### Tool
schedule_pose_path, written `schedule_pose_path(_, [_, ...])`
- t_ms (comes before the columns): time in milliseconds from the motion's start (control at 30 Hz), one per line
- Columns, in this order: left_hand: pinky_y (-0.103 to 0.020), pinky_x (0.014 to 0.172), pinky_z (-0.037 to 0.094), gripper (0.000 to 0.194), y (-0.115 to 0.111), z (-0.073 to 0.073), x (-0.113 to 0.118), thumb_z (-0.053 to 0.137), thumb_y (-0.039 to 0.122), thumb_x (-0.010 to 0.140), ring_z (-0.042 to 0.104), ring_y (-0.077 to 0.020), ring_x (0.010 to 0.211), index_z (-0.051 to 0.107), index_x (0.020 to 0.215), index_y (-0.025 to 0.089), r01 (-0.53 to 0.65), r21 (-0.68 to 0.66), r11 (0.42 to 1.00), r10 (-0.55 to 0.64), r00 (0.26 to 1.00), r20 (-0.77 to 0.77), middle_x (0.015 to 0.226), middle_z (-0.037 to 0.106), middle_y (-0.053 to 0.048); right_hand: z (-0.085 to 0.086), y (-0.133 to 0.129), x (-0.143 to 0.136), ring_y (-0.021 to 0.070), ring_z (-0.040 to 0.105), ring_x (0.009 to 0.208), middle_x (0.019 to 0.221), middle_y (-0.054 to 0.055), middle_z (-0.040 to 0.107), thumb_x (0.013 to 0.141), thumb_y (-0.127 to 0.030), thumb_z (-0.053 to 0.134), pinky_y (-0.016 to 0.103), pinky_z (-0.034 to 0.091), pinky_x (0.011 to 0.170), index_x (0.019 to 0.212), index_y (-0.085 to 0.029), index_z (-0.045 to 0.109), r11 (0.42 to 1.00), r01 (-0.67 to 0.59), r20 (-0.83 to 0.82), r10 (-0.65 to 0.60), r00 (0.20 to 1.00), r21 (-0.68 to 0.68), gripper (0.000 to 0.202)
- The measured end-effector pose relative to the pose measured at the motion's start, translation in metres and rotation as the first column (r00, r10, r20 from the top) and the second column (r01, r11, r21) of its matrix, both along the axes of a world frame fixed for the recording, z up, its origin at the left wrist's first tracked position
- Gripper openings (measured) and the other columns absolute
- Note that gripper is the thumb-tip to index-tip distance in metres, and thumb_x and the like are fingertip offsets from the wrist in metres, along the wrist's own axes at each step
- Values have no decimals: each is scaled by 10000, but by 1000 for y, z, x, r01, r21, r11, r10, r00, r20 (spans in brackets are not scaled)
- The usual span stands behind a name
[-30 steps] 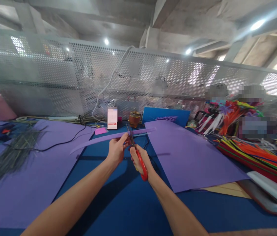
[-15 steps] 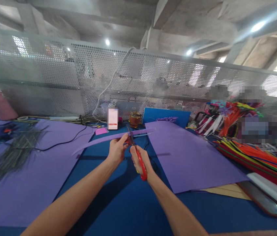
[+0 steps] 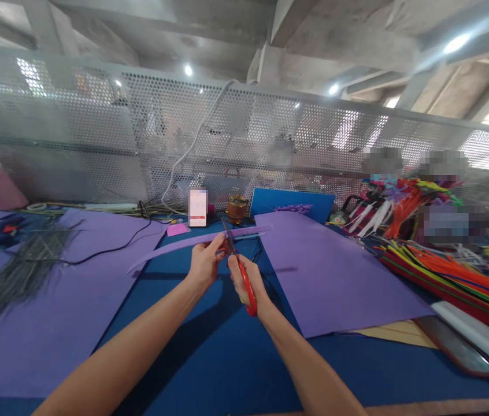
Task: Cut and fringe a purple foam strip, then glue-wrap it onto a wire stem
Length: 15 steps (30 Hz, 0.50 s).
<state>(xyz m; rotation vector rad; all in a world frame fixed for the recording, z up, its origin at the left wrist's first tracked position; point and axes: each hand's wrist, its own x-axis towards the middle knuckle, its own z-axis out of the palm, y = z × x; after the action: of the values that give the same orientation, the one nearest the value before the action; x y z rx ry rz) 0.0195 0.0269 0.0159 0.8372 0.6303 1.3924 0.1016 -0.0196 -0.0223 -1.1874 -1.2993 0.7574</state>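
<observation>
Pinched between the fingers of my left hand (image 3: 205,261) is a long, curved purple strip (image 3: 170,248), stretching out to both sides above the blue table (image 3: 184,346). My right hand (image 3: 247,280) is closed round red-handled scissors (image 3: 249,292). The dark blades point up and away, crossing the strip just right of my left fingertips. How far apart the blades are is too small to tell. Large purple sheets lie on the left (image 3: 66,306) and on the right (image 3: 335,277).
Dark thin stems (image 3: 19,271) lie on the left sheet, with a black cable across it. A phone (image 3: 197,208), an amber jar (image 3: 237,209) and a blue board (image 3: 318,202) stand at the back. Colourful pipe cleaners (image 3: 456,277) fill the right side.
The whole view has shifted slightly. The scissor handles look a little closer together, and both hands keep nearly the same place at the strip.
</observation>
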Motion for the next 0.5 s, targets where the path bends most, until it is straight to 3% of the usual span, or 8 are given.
schedule_pose_path(300, [-250, 512, 421, 271, 5, -1, 0, 757, 309, 453, 533, -113, 513, 622, 555, 97, -29, -28, 999, 29, 1000, -4, 518, 578, -15, -1, 0, 8, 76, 356, 397, 498, -50, 416, 752, -595, 428, 206, 305, 380, 903, -138, 550, 998, -61, 109, 61, 992, 2, 496])
schedule_pose_path(500, [-267, 489, 417, 291, 1, 2, 2, 756, 331, 449, 524, -122, 480, 613, 533, 91, -5, 3, 1000, 5, 999, -38, 495, 570, -21, 7, -3, 11, 88, 369, 461, 538, -37, 443, 741, -582, 437, 216, 323, 432, 982, -130, 549, 992, -79, 173, 61, 983, 101, 525])
